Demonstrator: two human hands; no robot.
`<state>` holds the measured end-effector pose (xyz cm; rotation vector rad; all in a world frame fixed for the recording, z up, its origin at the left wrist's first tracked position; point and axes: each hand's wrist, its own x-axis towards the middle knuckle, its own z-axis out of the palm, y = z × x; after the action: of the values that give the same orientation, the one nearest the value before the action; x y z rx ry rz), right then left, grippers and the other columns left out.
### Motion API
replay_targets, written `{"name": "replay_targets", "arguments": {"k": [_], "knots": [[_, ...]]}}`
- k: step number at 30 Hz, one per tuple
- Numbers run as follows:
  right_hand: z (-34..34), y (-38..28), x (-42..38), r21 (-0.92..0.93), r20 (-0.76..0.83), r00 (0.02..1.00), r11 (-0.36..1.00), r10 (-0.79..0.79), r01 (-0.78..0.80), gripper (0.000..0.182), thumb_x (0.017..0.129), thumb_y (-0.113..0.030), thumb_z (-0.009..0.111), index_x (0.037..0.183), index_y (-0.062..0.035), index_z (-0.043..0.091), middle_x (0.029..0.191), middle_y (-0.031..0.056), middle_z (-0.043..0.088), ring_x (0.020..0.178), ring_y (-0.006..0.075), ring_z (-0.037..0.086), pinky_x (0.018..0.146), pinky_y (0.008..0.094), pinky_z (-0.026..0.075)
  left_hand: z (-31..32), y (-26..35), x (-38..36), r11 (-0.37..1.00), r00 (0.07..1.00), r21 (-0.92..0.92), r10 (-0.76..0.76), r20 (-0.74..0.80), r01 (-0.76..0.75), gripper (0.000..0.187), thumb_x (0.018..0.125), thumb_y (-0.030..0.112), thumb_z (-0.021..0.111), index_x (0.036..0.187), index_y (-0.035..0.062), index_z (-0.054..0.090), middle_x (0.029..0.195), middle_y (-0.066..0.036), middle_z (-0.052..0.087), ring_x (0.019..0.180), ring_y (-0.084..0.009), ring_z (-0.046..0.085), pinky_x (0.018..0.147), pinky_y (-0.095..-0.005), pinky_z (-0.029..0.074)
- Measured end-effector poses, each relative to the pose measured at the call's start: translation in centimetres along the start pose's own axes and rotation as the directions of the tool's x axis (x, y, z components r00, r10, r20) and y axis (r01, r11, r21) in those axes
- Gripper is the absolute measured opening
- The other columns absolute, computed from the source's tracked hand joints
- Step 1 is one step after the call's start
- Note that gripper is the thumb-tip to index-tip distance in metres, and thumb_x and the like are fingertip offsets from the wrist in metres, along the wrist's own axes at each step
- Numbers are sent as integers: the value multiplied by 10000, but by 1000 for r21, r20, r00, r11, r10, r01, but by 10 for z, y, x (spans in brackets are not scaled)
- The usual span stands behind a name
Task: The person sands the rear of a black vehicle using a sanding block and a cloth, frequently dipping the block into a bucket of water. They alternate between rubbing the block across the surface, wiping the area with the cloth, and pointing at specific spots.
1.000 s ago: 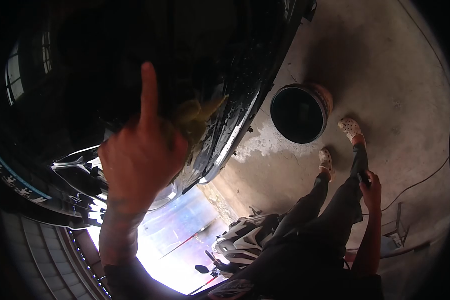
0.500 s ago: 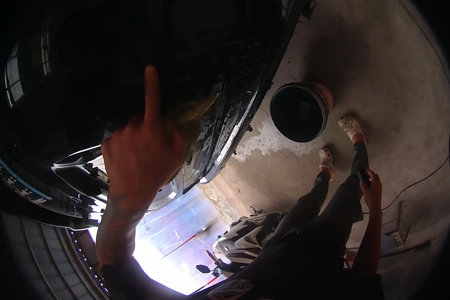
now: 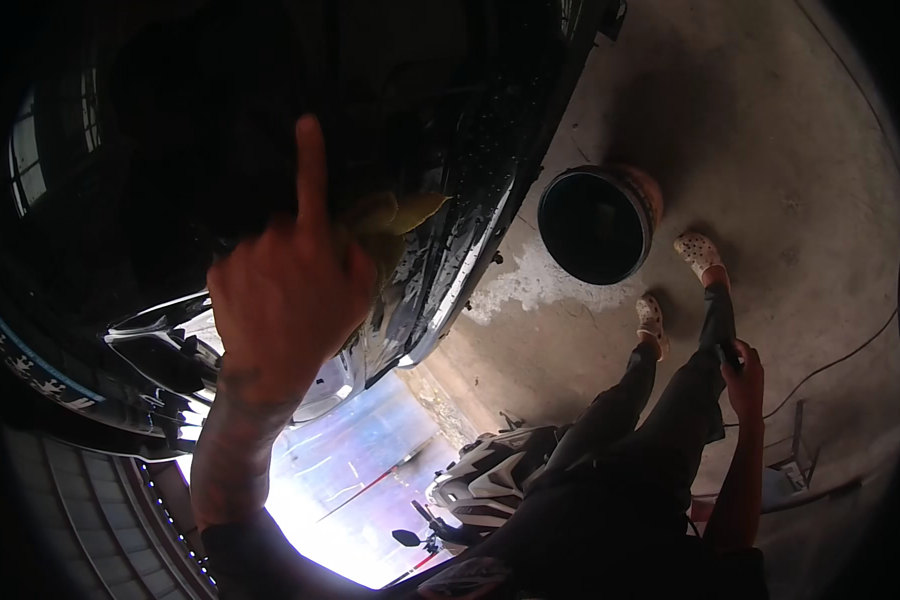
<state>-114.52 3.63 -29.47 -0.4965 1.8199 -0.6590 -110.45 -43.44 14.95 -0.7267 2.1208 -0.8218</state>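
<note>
My left hand (image 3: 288,290) presses a yellow cloth (image 3: 395,215) against the wet black car body (image 3: 470,150), index finger pointing up along the panel. The cloth shows only past my knuckles; the rest is hidden under the palm. My right hand (image 3: 742,372) hangs low beside my thigh, fingers curled around a small dark object (image 3: 728,353) that is too dim to identify. My legs in dark trousers and two light patterned shoes (image 3: 700,255) stand on the concrete floor.
A round dark bucket (image 3: 597,225) stands on the wet concrete close to the car's lower edge, just ahead of my shoes. A thin cable (image 3: 850,355) runs across the floor at the right. A white-and-black motorcycle (image 3: 480,490) is parked behind, near a bright opening.
My left hand has slid the yellow cloth slightly up and to the right along the car panel. The right hand and feet have stayed in place.
</note>
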Motion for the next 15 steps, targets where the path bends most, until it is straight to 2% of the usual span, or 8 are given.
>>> {"name": "replay_targets", "arguments": {"k": [2, 5, 8, 11, 15], "knots": [[2, 0, 0, 3, -6, 1000, 1000, -19, 19, 517, 821, -62, 708, 1325, -46, 594, 1188, 173, 629, 1120, 354, 625, 973, 435, 494, 1, 0, -2, 1000, 1000, -7, 18, 1, -18, 969, 794, 238, 693, 1628, 59, 233, 636, -104, 675, 526, -276, 696, 489, -418, 579], [2, -1, 1, -3, -6, 999, 999, -35, 35, 516, 822, -62, 706, 1326, -47, 594, 1192, 174, 629, 1123, 355, 626, 974, 435, 496, 1, 2, -6, 1000, 999, 26, 15, 40, -16, 914, 810, 223, 676, 1617, 66, 278, 650, -105, 663, 527, -254, 691, 525, -393, 590], [0, -3, 1, -13, -11, 999, 999, -34, 34, 516, 823, -61, 705, 1326, -47, 595, 1200, 174, 629, 1132, 356, 626, 977, 435, 497, 4, 3, -13, 995, 995, -18, 97, 36, -96, 831, 792, 234, 700, 1551, 50, 415, 655, -123, 667, 516, -272, 683, 517, -423, 581], [-3, -5, 1, -9, 7, 1000, 1000, 1, -1, 513, 836, -57, 692, 1338, -51, 589, 1234, 176, 631, 1171, 352, 615, 1003, 440, 483, -1, 5, -16, 986, 988, -55, 156, -12, -156, 774, 797, 237, 696, 1509, 34, 471, 690, -131, 675, 513, -273, 681, 503, -420, 577], [-4, -2, 2, 11, 18, 1000, 1000, 8, -9, 515, 839, -52, 683, 1345, -51, 586, 1248, 173, 632, 1190, 347, 608, 1023, 441, 471, -8, 1, -15, 990, 992, -72, 121, -34, -124, 836, 797, 236, 694, 1545, 10, 397, 699, -130, 678, 512, -265, 684, 479, -414, 573]]}}
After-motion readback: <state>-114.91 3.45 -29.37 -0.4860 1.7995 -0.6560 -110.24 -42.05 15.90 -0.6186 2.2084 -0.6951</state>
